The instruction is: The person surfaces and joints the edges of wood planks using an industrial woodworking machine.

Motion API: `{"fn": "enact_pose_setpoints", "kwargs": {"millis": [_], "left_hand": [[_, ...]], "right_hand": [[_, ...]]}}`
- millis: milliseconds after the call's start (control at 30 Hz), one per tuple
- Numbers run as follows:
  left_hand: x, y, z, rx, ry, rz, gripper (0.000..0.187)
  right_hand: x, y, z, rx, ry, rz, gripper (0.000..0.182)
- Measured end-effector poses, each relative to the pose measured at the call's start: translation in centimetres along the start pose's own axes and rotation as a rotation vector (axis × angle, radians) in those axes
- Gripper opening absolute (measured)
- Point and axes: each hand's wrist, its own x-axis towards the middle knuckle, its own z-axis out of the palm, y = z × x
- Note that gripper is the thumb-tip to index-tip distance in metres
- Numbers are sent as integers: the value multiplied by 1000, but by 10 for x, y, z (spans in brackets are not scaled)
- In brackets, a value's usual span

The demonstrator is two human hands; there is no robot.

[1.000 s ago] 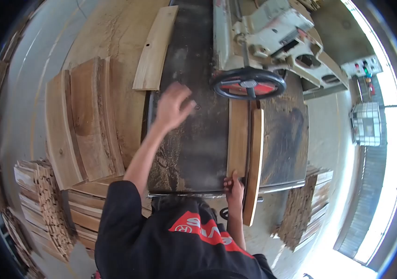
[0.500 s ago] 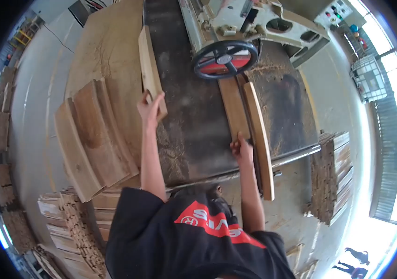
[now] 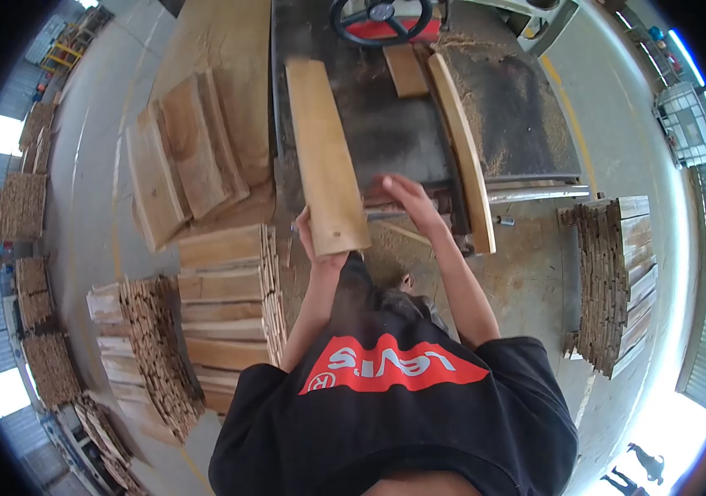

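A long pale wooden plank (image 3: 325, 153) lies lengthwise over the left part of the dark machine table (image 3: 406, 145), its near end overhanging the front edge. My left hand (image 3: 320, 244) is closed around that near end, with the fingers on its left side and underneath. My right hand (image 3: 409, 200) is just right of the plank, fingers stretched out and slightly blurred, holding nothing. Farther off, a shorter visible piece of board (image 3: 406, 71) lies beside a long upright wooden strip (image 3: 464, 149), below the machine's black handwheel (image 3: 382, 16).
Several curved planks (image 3: 196, 145) rest on the wooden side table (image 3: 220, 41) at left. Stacked boards (image 3: 224, 306) stand near my left side, and another stack (image 3: 613, 281) stands at right. A metal rail (image 3: 535, 193) runs along the table's front. Sawdust covers parts of the surface.
My left hand has brought the plank rightward and toward my body. My right hand has let go of the other board, which sits farther in toward the machine. The view has tilted down.
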Motion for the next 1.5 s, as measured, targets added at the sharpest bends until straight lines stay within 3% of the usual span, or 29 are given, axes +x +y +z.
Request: {"fn": "enact_pose_setpoints", "kwargs": {"millis": [67,167,200,333,433,467,567,600,667,867,1033,1200,1300,1400,1500], "left_hand": [[-17,-16,-22,204,168,56,67],[-35,-38,-23,573,274,-14,65],[-38,-47,-24,585,247,-8,65],[-46,-71,-25,619,86,-73,68],[-50,-86,-6,839,87,-97,72],[-52,-90,1,915,99,-90,73],[-58,-99,4,1055,21,5,72],[-58,-98,12,1083,-1,22,68],[-50,-101,4,1112,-80,15,67],[-22,-117,4,1319,-198,16,75],[15,-116,27,1474,-290,80,83],[67,-103,43,1519,-213,96,95],[99,-99,46,1595,-184,188,87],[131,-93,48,1748,-211,298,74],[155,-91,41,1595,-215,453,58]], "right_hand": [[-55,29,6,-31,-188,70,64],[-126,47,17,-223,-102,-120,78],[-143,49,20,-267,-63,-128,89],[-195,41,23,-721,158,-287,85],[-199,61,2,-398,298,60,82],[-191,90,-10,-428,386,-75,68],[-192,106,-31,58,344,58,54],[-194,105,-33,147,338,102,45],[-198,108,-35,300,310,133,45],[-176,126,-46,511,304,85,39],[-149,103,-46,583,344,46,32],[-98,83,-37,361,481,186,49],[-51,72,-50,250,463,186,43],[-9,54,-51,439,512,169,36],[30,34,-48,438,621,166,30]]}}
